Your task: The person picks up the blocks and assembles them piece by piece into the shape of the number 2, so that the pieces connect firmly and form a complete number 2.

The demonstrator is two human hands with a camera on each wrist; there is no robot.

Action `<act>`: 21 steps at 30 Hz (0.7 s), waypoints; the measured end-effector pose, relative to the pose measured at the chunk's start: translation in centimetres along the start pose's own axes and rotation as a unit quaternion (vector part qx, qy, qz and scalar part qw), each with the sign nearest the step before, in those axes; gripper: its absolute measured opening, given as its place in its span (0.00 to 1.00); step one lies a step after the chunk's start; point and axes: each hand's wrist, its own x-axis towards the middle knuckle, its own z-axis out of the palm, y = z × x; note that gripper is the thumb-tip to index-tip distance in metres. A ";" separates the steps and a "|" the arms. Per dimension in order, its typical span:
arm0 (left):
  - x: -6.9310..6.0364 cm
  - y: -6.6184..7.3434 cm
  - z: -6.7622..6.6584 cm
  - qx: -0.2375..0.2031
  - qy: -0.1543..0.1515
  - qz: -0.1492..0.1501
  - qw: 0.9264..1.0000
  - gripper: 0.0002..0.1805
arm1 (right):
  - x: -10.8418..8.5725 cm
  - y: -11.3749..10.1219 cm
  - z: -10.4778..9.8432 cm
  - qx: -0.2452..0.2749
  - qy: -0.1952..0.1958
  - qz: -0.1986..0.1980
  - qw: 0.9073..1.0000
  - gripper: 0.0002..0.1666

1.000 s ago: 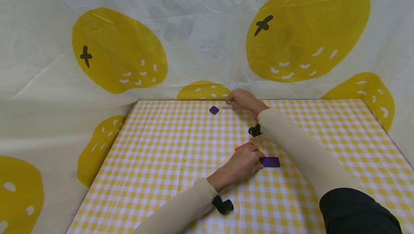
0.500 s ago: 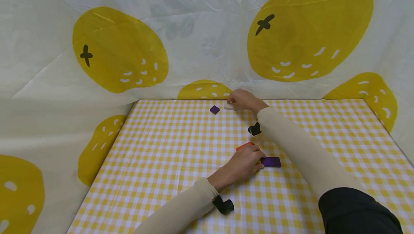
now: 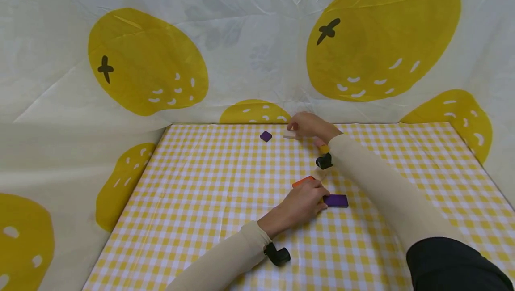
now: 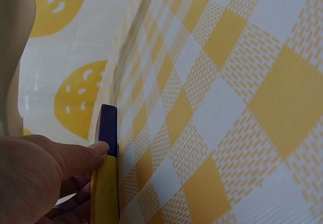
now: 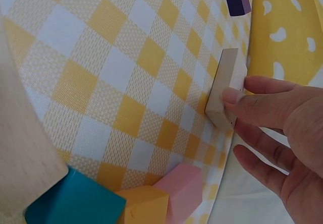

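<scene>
My right hand (image 3: pixel 310 124) is at the far edge of the table, its thumb and fingers pinching a plain wooden block (image 5: pixel 226 88). In the right wrist view the block is long and pale. Nearer me, my left hand (image 3: pixel 305 202) holds a yellow block (image 4: pixel 105 191) low at the tabletop. Its thumb tip lies where that block meets a purple block (image 4: pixel 107 128), which points away from the hand. In the head view the purple block sticks out to the right of the fingers, while the yellow one is hidden under the hand. An orange-red block (image 3: pixel 303 181) shows just behind the left hand.
A small purple block (image 3: pixel 266 136) lies left of the right hand. Under the right wrist are a teal block (image 5: pixel 75 199), an orange block (image 5: pixel 146 204) and a pink block (image 5: pixel 182 191). A checked cloth (image 3: pixel 209 183) covers the table, with a patterned curtain (image 3: pixel 257 58) behind.
My right hand has shifted slightly to the right, and the plain wooden block has moved right with it, away from the small purple block. The left hand has stayed put.
</scene>
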 end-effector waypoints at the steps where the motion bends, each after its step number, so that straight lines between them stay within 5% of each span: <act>1: 0.0 0.0 0.0 0.000 0.000 0.000 1.000 0.11 | -0.1 0.2 0.0 0.001 -0.001 0.002 1.000 0.20; 21: -0.1 0.0 0.0 -0.016 -0.005 -0.001 1.000 0.12 | -2.1 2.7 0.1 0.046 0.006 -0.018 0.999 0.21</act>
